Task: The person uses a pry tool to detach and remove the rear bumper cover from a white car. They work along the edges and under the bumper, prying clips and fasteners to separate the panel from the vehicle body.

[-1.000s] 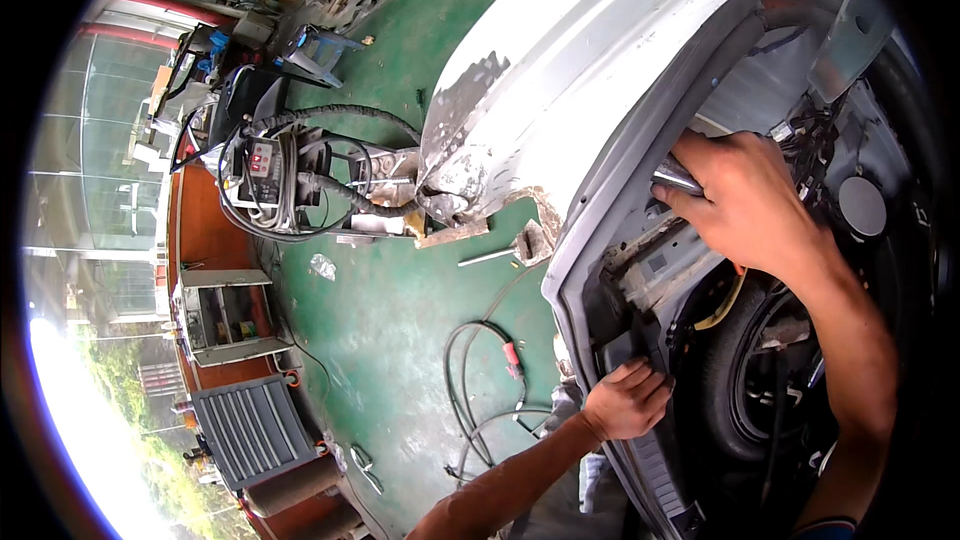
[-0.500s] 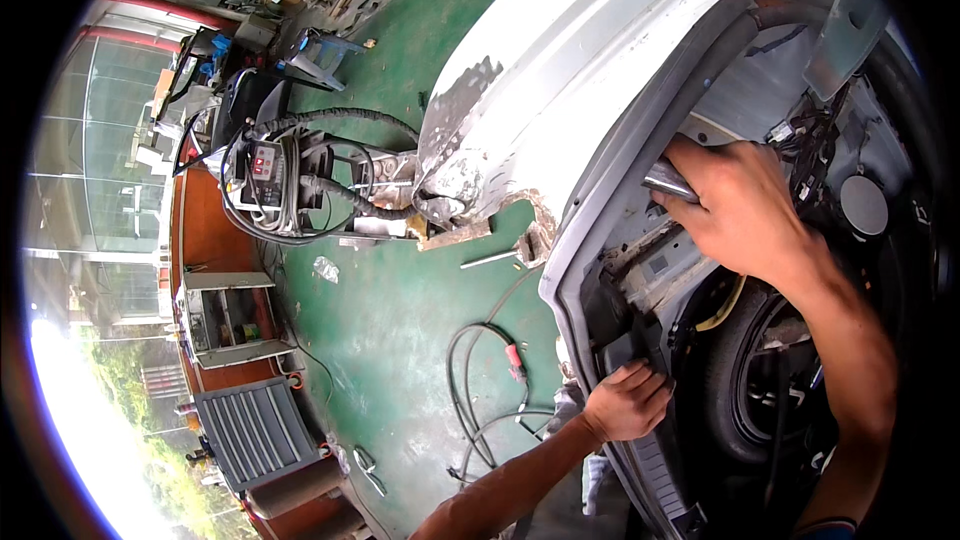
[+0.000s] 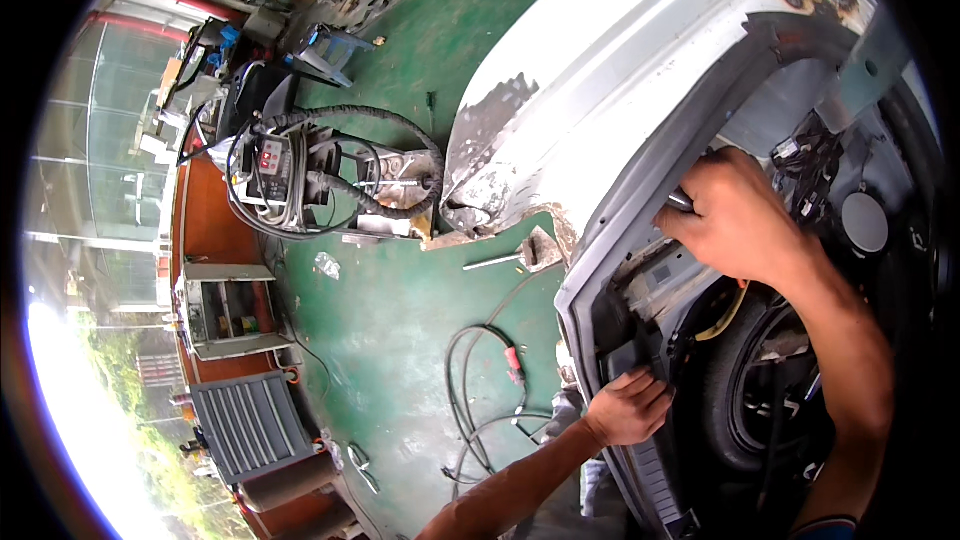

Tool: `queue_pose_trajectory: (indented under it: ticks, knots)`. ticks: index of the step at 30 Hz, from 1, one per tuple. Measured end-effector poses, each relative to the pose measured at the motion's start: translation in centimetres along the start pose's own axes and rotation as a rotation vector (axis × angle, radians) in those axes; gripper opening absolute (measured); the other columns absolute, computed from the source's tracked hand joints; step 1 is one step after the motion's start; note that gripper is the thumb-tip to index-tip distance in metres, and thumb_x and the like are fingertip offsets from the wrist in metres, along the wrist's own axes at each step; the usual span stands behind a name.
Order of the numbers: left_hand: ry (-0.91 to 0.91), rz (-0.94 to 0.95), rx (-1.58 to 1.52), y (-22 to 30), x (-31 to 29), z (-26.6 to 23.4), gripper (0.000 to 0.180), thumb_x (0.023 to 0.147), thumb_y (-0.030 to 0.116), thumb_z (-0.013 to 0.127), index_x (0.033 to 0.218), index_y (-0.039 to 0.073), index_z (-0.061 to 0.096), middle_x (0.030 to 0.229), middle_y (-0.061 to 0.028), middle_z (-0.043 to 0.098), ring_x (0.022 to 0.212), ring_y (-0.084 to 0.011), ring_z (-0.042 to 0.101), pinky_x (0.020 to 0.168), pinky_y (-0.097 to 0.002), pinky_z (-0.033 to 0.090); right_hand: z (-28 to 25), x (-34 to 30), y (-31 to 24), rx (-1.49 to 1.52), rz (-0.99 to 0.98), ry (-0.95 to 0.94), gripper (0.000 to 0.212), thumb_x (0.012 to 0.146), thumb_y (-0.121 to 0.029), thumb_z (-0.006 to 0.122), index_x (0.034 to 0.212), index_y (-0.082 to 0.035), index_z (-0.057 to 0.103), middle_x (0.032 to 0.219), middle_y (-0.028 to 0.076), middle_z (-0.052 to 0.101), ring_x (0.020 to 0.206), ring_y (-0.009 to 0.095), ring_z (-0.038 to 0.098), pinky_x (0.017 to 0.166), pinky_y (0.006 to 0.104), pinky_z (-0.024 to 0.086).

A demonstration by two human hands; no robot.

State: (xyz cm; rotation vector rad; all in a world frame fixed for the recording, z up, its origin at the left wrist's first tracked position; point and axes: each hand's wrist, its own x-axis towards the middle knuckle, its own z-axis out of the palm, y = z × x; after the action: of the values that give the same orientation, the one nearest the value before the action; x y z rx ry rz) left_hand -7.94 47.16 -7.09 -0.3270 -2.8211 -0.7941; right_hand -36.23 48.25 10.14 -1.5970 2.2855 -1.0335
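Shifted, the metal bar pokes less from the right hand's clench; below it, the left hand clasps black trim, probably for bracing.

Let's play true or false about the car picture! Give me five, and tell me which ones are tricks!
1. A tire sits inside the car. True.
2. The left hand is on the tire. False: the left hand is on black trim.
3. The right hand holds a shiny metal thing. True.
4. The floor is orange. False: the floor is green.
5. Both hands are holding the metal thing. False: only the right one is.
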Motion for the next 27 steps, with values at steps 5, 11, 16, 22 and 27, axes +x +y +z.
queue_pose_trajectory:
  ticks: [5, 11, 16, 22, 27]
  knots:
    - [-0.054, -0.077, -0.022, 0.4, 1.2, -0.9, 0.023, 0.080, 0.023, 0.068, 0.098, 0.008, 0.068, 0.096, -0.0046, 0.063, 0.095, -0.0239, 0.061, 0.102, -0.0370, 0.043, -0.4, -0.1, 0.2, 0.195, 0.110, -0.048, 0.032, 0.082, -0.019, 0.077, 0.105, 0.001, 0.069, 0.091, 0.025, 0.070, 0.088, 0.044, 0.068, 0.076, 0.0453, 0.053]
    - [0.044, -0.091, -0.025, 0.5, 1.2, -0.7, 0.018, 0.084, 0.025, 0.068, 0.092, 0.009, 0.068, 0.084, -0.0038, 0.060, 0.090, -0.0224, 0.060, 0.099, -0.0357, 0.044, -1.1, 1.0, 1.4, 0.217, 0.322, -0.038, 0.025, 0.083, -0.013, 0.072, 0.096, 0.007, 0.069, 0.083, 0.026, 0.069, 0.082, 0.045, 0.068, 0.073, 0.0434, 0.053]
    - [0.045, -0.070, 0.008, 0.1, 1.1, -0.7, 0.020, 0.083, 0.026, 0.068, 0.093, 0.008, 0.069, 0.085, -0.0037, 0.063, 0.087, -0.0211, 0.061, 0.099, -0.0357, 0.045, -1.4, 1.3, -0.1, 0.148, 0.165, -0.070, 0.026, 0.083, -0.014, 0.072, 0.098, 0.007, 0.069, 0.086, 0.027, 0.068, 0.085, 0.048, 0.065, 0.075, 0.0452, 0.053]
    - [0.055, -0.062, 0.027, 0.4, 1.3, -0.9, 0.021, 0.083, 0.027, 0.067, 0.091, 0.009, 0.069, 0.088, -0.0036, 0.064, 0.088, -0.0211, 0.060, 0.099, -0.0358, 0.044, -1.3, 1.0, -0.2, 0.279, 0.112, -0.223, 0.027, 0.084, -0.015, 0.073, 0.102, 0.005, 0.070, 0.100, 0.028, 0.069, 0.098, 0.045, 0.066, 0.085, 0.0445, 0.052]
    - [0.035, -0.075, 0.034, 0.4, 1.2, -0.7, 0.020, 0.084, 0.028, 0.066, 0.090, 0.009, 0.069, 0.089, -0.0035, 0.065, 0.089, -0.0209, 0.060, 0.098, -0.0361, 0.044, -1.4, 1.2, 0.8, 0.218, 0.096, -0.190, 0.027, 0.084, -0.012, 0.071, 0.105, 0.006, 0.070, 0.103, 0.026, 0.071, 0.099, 0.043, 0.067, 0.087, 0.0430, 0.052]
